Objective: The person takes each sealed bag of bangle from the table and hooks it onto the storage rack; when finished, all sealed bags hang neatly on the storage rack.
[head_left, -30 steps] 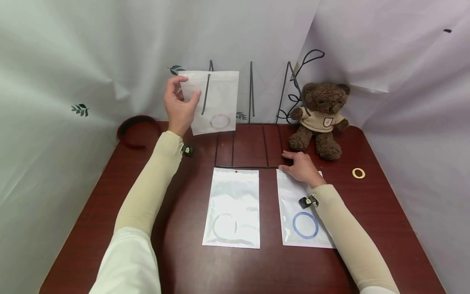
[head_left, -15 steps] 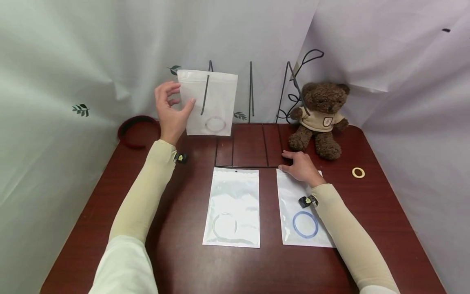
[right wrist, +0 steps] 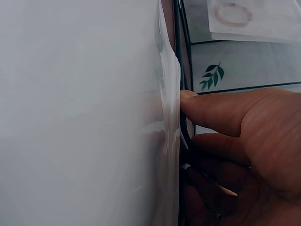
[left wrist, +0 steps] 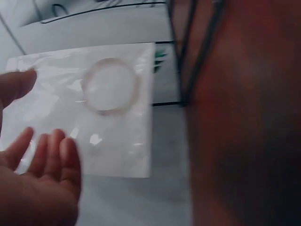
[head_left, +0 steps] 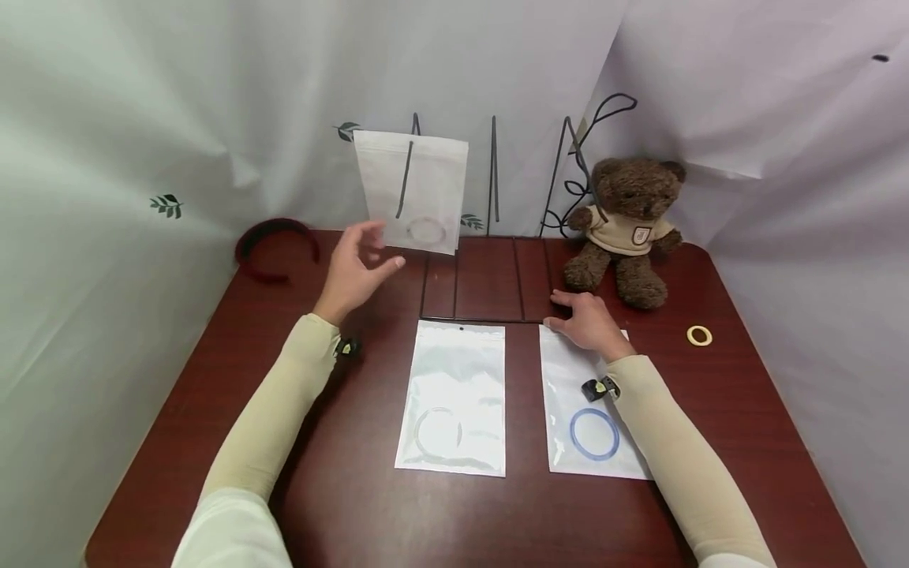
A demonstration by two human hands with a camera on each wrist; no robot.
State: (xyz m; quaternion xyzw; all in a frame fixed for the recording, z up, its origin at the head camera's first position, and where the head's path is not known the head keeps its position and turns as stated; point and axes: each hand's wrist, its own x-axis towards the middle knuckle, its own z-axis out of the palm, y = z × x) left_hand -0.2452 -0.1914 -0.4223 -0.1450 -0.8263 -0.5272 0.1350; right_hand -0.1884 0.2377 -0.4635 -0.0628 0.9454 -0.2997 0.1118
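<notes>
A white zip bag (head_left: 443, 181) with a pale bangle (head_left: 426, 231) inside hangs from the left hook of a black wire display rack (head_left: 521, 278). Its lower edge looks doubled, as if another bag is behind it. Below and left of it, my left hand (head_left: 355, 268) is held with fingers apart, holding nothing; the left wrist view shows it before the bag. My right hand (head_left: 588, 323) is low at the rack's front bar, thumb and fingers around the bar, just over the top of a second bag (head_left: 561, 379) with a blue bangle (head_left: 594, 434). Part of that grip is hidden.
A third bag (head_left: 461, 371) with a clear bangle lies on the dark red table (head_left: 454, 513). A brown teddy bear (head_left: 628, 229) sits at the rack's right end. A cream ring (head_left: 699, 336) lies farther right; a dark red headband (head_left: 248, 252) lies back left.
My left hand has let go of the hanging bag's left edge and moved down, away from its top. The bag stays on the hook. My right hand has stayed in place.
</notes>
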